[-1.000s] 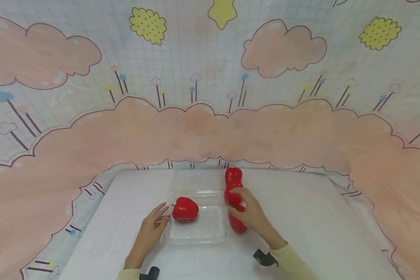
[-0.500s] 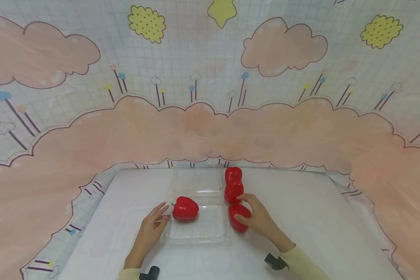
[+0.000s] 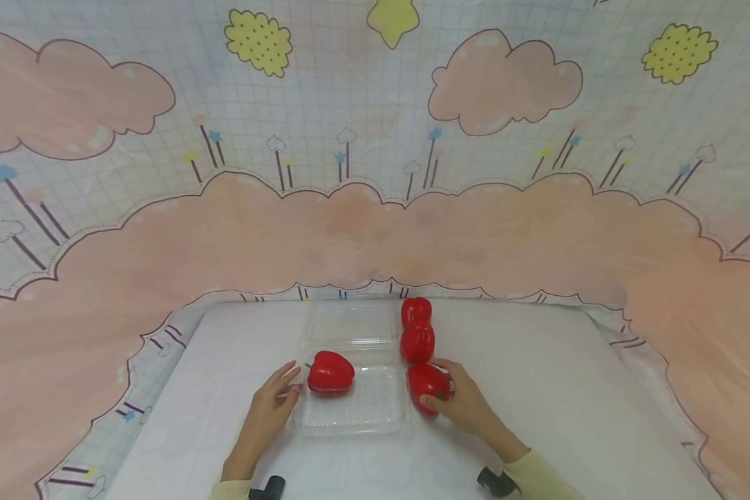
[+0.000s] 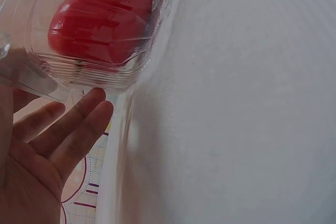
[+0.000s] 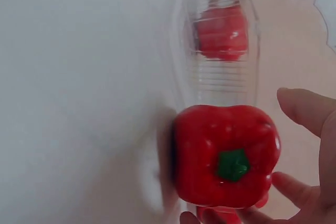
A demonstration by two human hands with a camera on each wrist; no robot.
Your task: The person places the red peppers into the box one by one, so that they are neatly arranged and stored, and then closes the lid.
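Red bell peppers and a clear plastic clamshell box (image 3: 375, 410) sit on the white table. One bell pepper (image 3: 331, 375) lies in the box's near half, towards its left side. My left hand (image 3: 271, 406) is at the box's left edge, fingers extended and fingertips right at the wall. At the box's right side, my right hand (image 3: 469, 403) spreads its thumb and fingers around the nearest bell pepper (image 5: 223, 153). In the right wrist view, its green stem faces the camera, the thumb (image 5: 302, 106) stands apart from it, and other fingertips show along its lower side.
Beyond the nearest pepper, two more bell peppers, a middle one (image 3: 417, 342) and a far one (image 3: 416, 312), stand in a row along the box's right side. The box's clear lid (image 3: 353, 325) lies folded back. A printed cloth (image 3: 375, 236) hangs behind the white table (image 3: 537, 375).
My right hand has come back from the middle pepper towards the nearest one and now surrounds it. My left hand stays beside the box.
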